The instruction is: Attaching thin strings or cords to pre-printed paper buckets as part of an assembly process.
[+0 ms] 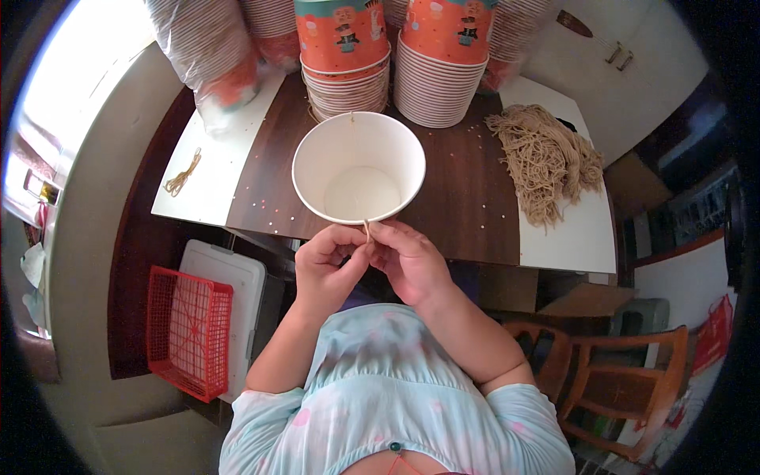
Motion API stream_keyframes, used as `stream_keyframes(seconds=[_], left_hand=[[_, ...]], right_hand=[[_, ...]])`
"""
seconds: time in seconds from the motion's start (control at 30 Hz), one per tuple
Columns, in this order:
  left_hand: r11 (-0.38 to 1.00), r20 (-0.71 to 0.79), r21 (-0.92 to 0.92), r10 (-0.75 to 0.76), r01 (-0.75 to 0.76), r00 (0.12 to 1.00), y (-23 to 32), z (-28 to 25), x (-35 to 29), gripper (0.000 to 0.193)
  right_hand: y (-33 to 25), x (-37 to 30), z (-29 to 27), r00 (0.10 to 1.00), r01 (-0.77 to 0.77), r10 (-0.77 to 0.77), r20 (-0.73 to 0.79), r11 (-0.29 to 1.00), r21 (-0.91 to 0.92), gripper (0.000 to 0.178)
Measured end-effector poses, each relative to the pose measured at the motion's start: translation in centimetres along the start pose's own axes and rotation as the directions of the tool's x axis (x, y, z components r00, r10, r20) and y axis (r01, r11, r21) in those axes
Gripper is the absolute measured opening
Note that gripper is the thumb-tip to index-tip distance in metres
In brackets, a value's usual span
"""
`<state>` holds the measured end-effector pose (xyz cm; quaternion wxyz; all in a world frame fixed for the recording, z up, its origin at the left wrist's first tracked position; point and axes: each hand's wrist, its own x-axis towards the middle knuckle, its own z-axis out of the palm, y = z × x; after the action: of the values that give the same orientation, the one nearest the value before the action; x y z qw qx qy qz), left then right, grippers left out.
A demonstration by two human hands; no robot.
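A large white paper bucket (360, 186) stands on the table's near edge with its open mouth tilted toward me. My left hand (332, 257) and my right hand (408, 257) meet just below its near rim. Between their pinched fingertips is a thin tan cord (366, 229), which comes over the rim. A small bit of the same cord shows at the far rim. Both hands are closed on the cord; its lower end is hidden by the fingers.
Behind the bucket rise stacks of orange printed paper buckets (439, 79). A heap of tan cords (546, 162) lies on the table's right, a small cord bundle (184, 174) on its left. Below left is a red plastic basket (190, 332); a wooden chair (625, 388) stands lower right.
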<state>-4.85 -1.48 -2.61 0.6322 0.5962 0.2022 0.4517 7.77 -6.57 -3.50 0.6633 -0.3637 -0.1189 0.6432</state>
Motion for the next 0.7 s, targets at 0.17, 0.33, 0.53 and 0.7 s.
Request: stream_keyframes(seconds=[0.17, 0.33, 0.53, 0.7], left_hand=[[0.998, -0.098, 0.033, -0.045, 0.048, 0.994, 0.0, -0.5, -0.3, 0.007], [0.999, -0.114, 0.032, -0.019, 0.023, 0.993, 0.1, -0.8, 0.0, 0.008], [0.993, -0.154, 0.093, -0.061, 0.076, 0.986, 0.6, -0.3, -0.2, 0.006], [0.995, -0.142, 0.066, -0.065, 0.075, 0.988, 1.0, 0.0, 0.6, 0.007]], right_hand=[[-0.1, 0.2, -1.5, 0.999, -0.005, 0.005, 0.031, 1.0, 0.013, 0.018], [-1.8, 0.0, -1.6, 1.0, 0.007, -0.008, -0.003, 0.957, -0.29, 0.019], [-3.3, -0.5, -0.8, 0.901, 0.316, -0.401, 0.162, 0.352, -0.881, 0.023], [-3.6, -0.3, -1.0, 0.892, 0.243, -0.43, 0.141, 0.193, -0.951, 0.018]])
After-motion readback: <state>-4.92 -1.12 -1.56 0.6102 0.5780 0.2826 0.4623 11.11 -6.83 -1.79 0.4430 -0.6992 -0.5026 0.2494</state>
